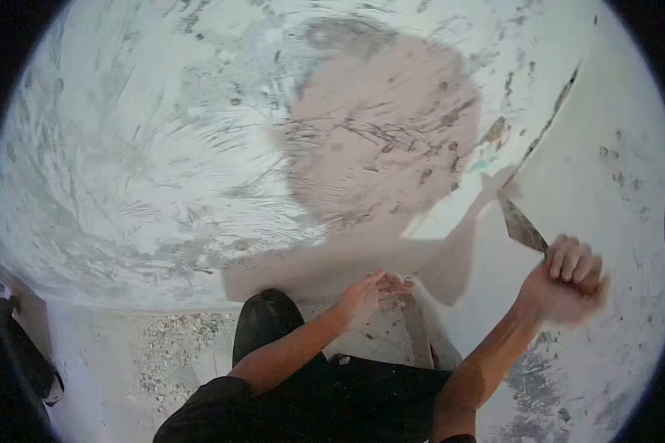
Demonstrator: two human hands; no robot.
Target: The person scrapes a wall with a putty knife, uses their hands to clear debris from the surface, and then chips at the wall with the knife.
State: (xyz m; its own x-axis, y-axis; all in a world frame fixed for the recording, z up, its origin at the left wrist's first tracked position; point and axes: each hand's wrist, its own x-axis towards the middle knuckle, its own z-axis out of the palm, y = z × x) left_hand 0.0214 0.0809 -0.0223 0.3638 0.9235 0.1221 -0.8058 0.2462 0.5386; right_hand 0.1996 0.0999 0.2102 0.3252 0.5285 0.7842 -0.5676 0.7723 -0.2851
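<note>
My right hand (567, 284), slightly blurred, is closed round the handle of a pointed trowel (523, 226). The trowel's stained metal blade points up and left, its tip close to the lower end of a dark crack (547, 133) where two wall faces meet. The handle is hidden inside my fist. My left hand (369, 295) is held out in front of my knee, fingers extended and partly blurred, with nothing visible in it.
A smeared white plastered wall (162, 148) fills the view ahead, crossed by my shadow. Another pale wall face (621, 221) rises at the right. Crumbled debris (177, 354) covers the floor at lower left. A narrow board-like strip (415, 332) stands beside my left hand.
</note>
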